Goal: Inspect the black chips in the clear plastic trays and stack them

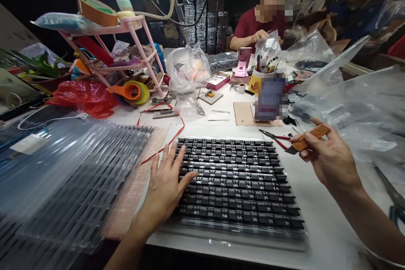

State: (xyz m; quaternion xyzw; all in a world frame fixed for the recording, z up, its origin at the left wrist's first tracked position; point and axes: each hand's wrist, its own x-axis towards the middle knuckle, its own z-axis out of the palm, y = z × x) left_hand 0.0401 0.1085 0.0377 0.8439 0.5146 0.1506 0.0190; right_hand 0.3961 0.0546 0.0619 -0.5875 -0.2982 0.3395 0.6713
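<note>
A clear plastic tray (234,238) lies flat on the white table, filled with rows of small black parts (234,181) bearing metal pins and white marks. My left hand (169,177) rests on the tray's left side, fingers spread, the thumb over the rows. To the right of the tray, my right hand (332,158) is closed around a knife (311,137) with an orange-brown wrapped handle. Its short dark blade points left and down. Pliers with red handles (276,136) lie just beyond the tray's far right corner, near the knife.
Stacked clear trays (79,177) fill the left side. Behind them stand a pink rack (139,42) and a red bag (84,95). Clear bags (354,109) and scissors (394,198) lie on the right. A phone (270,97) stands beyond the tray; a co-worker (249,29) sits across the table.
</note>
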